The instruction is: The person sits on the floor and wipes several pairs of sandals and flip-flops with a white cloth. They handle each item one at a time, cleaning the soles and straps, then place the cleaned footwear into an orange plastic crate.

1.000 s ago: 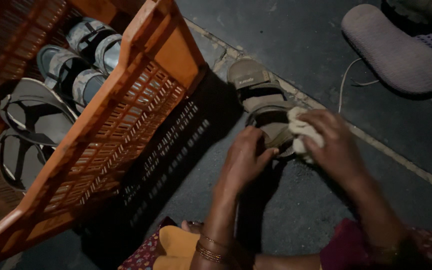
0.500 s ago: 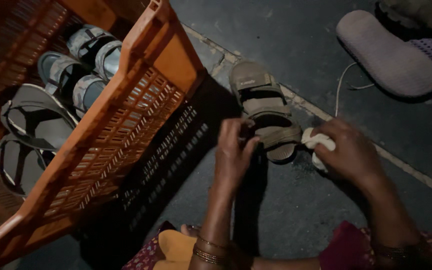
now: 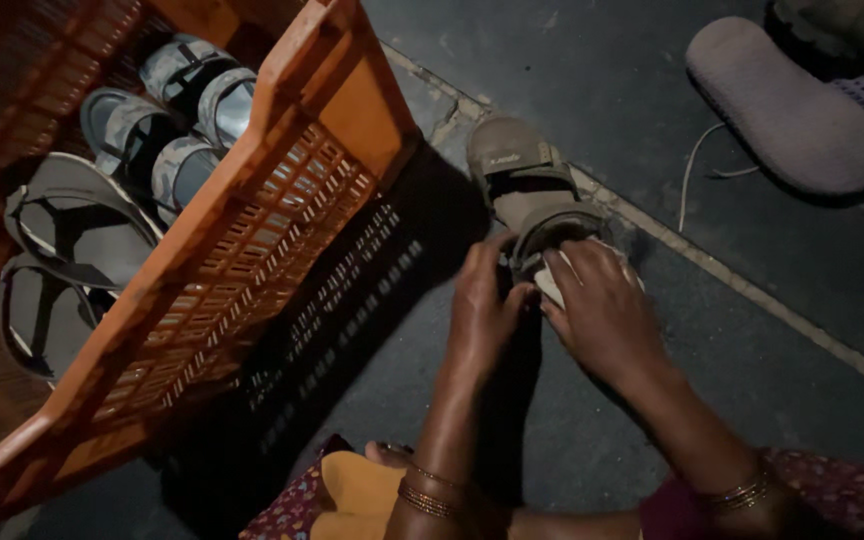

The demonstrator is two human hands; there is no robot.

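While the left hand (image 3: 482, 300) pinches the tan strap sandal (image 3: 530, 195) steady, the right hand (image 3: 597, 305) presses a pale cloth (image 3: 552, 285) onto its heel, wiping apparently unfinished; two pairs already sit in the orange crate (image 3: 252, 230).

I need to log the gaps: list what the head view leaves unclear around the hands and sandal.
- Sandal: heel end hidden under both hands.
- Cloth: mostly covered by the right hand.
- Left hand: fingertips lost in shadow against the sandal.
- Orange crate: cut off by the left and top edges.
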